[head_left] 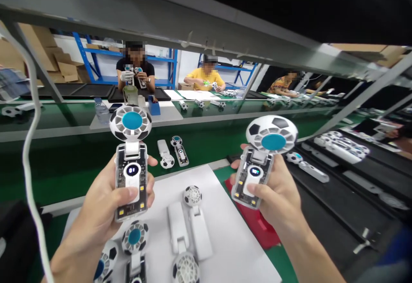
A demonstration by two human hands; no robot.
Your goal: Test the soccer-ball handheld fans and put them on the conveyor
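Upright in my left hand (103, 197) is a handheld fan (131, 184) with a soccer-ball head, a teal centre and a clear body. Its small display reads 01, and my thumb presses on the white button strip. My right hand (277, 188) grips a matching handheld fan (254, 178), tilted a little, its display lit with what looks like 90. The thumb rests low on that strip too. Below and between my hands, several more fans lie on a white sheet (222, 231), among them a white-backed fan (200, 231) and a teal-centred one (134, 238).
Two fans (182, 156) lie on the green belt (96, 162) ahead. A red object (257, 227) sits under my right hand. Black trays (325, 205) holding fans stand at right. A white cable (28, 145) hangs at left; a metal beam (193, 21) crosses above. Co-workers sit opposite.
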